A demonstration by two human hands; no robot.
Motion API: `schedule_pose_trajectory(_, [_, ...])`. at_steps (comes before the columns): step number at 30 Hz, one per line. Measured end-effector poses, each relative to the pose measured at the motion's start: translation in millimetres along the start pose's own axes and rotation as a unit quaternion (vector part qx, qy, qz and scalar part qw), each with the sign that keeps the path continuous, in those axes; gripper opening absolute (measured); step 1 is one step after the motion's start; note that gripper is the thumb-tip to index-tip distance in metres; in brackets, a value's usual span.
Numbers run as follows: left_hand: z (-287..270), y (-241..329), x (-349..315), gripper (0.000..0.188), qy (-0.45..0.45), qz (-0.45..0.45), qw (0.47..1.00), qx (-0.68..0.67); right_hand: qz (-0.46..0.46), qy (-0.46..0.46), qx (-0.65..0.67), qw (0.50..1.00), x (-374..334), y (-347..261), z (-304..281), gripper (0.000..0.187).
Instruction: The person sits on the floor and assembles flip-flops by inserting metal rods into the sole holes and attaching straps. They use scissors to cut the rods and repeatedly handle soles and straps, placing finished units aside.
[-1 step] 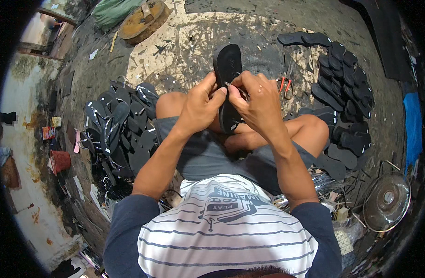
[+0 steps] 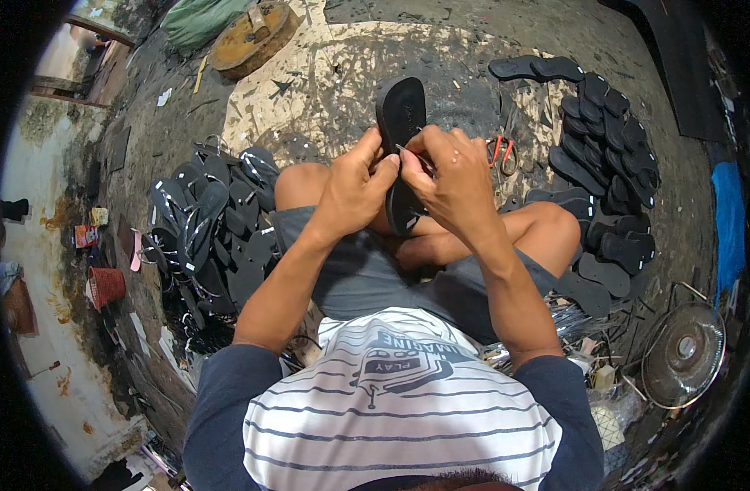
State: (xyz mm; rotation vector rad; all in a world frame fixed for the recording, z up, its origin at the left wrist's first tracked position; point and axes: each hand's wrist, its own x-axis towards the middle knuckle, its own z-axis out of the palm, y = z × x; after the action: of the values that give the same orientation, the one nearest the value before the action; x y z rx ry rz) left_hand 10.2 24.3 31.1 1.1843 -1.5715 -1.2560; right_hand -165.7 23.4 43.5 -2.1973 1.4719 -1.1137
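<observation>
A black flip-flop (image 2: 402, 106) is held upright over my lap, its toe end pointing away from me. Along its left edge my left hand (image 2: 352, 186) is closed, with the thumb on the upper face of the sole. My right hand (image 2: 455, 176) is closed in a pinch over the middle of the flip-flop. A small light tip (image 2: 401, 148) shows at its fingertips, close to my left thumb. Part of a dark, shiny strap shows below the right hand near the heel; the rest is hidden under my fingers.
Flip-flops with shiny straps (image 2: 197, 221) are heaped at my left. Black soles (image 2: 612, 139) lie in overlapping rows at my right. Red-handled scissors (image 2: 502, 153) rest beyond my right knee. A round wooden block (image 2: 248, 49) stands far left, a fan (image 2: 684, 350) near right.
Almost nothing differs. My right fingers have shifted very slightly at the flip-flop; the left hand keeps its hold.
</observation>
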Motion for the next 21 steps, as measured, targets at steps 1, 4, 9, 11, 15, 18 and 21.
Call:
schedule_pose_trajectory(1, [2, -2, 1, 0.033, 0.019, 0.043, 0.998, 0.039, -0.005, -0.006, -0.002, 1.0, 1, 1, 2, 0.016])
schedule_pose_trajectory(4, [9, 0, 7, 0.034, 0.047, 0.085, 0.988, 0.116, -0.008, -0.009, 0.008, 1.0, 5, 11, 6, 0.019])
schedule_pose_trajectory(9, [3, 8, 3, 0.04, 0.03, 0.025, 0.992, 0.118, 0.005, 0.042, 0.076, 0.996, -3, 23, 29, 0.019])
schedule_pose_trajectory(11, [6, 34, -3, 0.049, 0.019, -0.143, 0.946, 0.292, 0.005, 0.06, 0.052, 0.997, -3, 19, 39, 0.011])
schedule_pose_trajectory(15, [-100, 4, -19, 0.051, 0.031, -0.078, 0.972, 0.219, 0.072, 0.092, 0.237, 0.964, -10, 56, -16, 0.021])
schedule_pose_trajectory(18, [-229, 16, -65, 0.057, 0.032, -0.155, 0.954, 0.254, 0.272, 0.217, 0.085, 0.934, -46, 175, -111, 0.028])
schedule_pose_trajectory(21, [-330, 9, -114, 0.053, 0.089, -0.255, 0.846, 0.46, 0.384, 0.101, -0.358, 0.845, -176, 306, -177, 0.062])
